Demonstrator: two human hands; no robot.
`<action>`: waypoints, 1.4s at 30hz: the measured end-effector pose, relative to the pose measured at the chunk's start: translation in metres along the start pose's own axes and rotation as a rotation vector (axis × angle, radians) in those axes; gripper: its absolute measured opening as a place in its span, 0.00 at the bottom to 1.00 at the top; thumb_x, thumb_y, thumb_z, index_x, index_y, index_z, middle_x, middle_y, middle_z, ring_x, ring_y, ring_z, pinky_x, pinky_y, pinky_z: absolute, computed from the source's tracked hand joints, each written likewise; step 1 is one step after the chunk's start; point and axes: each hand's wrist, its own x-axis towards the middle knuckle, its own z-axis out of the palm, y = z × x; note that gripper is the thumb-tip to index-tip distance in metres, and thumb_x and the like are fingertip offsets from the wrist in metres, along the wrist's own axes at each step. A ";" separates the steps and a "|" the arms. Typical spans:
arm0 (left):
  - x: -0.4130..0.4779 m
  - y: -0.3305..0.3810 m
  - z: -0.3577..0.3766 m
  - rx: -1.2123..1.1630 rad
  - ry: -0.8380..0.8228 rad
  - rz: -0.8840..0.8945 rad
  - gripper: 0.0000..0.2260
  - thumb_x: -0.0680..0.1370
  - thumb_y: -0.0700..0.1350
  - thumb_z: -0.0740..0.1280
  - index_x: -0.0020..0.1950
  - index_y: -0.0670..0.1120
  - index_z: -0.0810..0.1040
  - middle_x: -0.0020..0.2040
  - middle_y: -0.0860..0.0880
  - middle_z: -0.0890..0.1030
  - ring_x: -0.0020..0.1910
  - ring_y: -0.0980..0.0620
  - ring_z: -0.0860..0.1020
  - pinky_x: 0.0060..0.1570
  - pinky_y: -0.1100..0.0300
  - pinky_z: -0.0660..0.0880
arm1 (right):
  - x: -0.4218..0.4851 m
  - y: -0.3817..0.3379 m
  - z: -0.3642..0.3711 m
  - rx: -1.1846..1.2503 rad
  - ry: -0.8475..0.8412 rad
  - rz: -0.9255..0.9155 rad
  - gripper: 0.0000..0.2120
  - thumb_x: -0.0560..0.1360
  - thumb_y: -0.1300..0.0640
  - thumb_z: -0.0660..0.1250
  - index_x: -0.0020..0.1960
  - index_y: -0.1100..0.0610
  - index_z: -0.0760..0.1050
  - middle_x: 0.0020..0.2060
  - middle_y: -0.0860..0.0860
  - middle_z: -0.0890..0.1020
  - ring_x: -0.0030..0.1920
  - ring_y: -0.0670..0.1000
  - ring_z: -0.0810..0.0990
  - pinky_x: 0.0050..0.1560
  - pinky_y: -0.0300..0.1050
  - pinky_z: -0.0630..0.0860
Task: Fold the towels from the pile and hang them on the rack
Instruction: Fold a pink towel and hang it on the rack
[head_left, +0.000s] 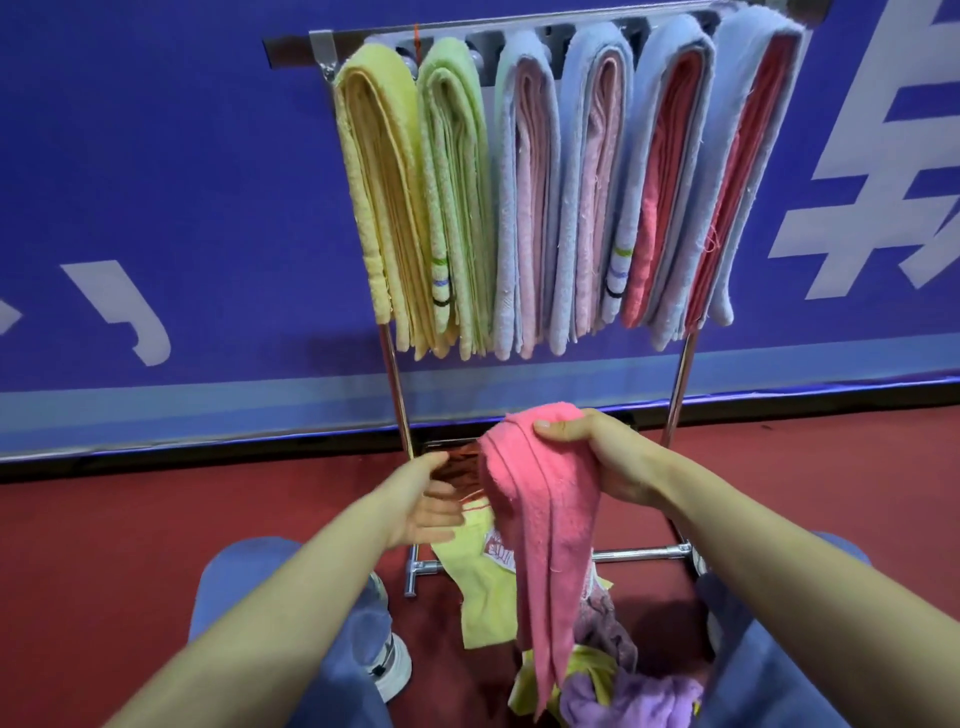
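A pink towel (545, 519) hangs in long folds from my right hand (597, 457), which grips its top edge in front of the rack's lower part. My left hand (431, 499) is just left of the towel with fingers straight, touching its side; it looks blurred. The metal rack (395, 384) stands ahead with several folded towels over its top bar: a yellow one (384, 197), a green one (457, 197), and blue ones with pink or red inside (670, 182). The pile (613, 675) of yellow and purple towels lies on the floor below the pink one.
A blue banner wall (182, 208) with white characters stands behind the rack. The floor (104, 545) is red. My knees in blue trousers and a white shoe (389, 665) flank the pile. The rack's base bar (639, 555) runs low behind the towel.
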 end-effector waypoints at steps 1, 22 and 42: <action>-0.003 -0.009 0.008 0.028 -0.117 -0.016 0.32 0.81 0.65 0.56 0.65 0.38 0.76 0.55 0.39 0.83 0.53 0.41 0.82 0.54 0.49 0.77 | 0.002 0.003 0.001 0.001 0.027 0.019 0.15 0.73 0.61 0.69 0.58 0.64 0.80 0.50 0.60 0.84 0.47 0.57 0.83 0.56 0.49 0.78; 0.049 -0.018 0.072 -0.191 -0.153 0.382 0.09 0.81 0.38 0.65 0.59 0.45 0.80 0.50 0.43 0.86 0.45 0.45 0.84 0.47 0.52 0.82 | 0.055 0.062 -0.045 -0.945 0.576 -0.335 0.18 0.67 0.50 0.76 0.50 0.52 0.72 0.45 0.48 0.78 0.45 0.52 0.76 0.49 0.51 0.76; 0.170 0.006 0.105 0.253 0.116 0.634 0.21 0.78 0.36 0.67 0.29 0.47 0.63 0.21 0.56 0.63 0.22 0.59 0.60 0.26 0.66 0.57 | 0.158 0.098 -0.093 -1.269 0.525 -0.186 0.15 0.76 0.47 0.64 0.38 0.56 0.70 0.34 0.57 0.79 0.43 0.65 0.77 0.36 0.50 0.64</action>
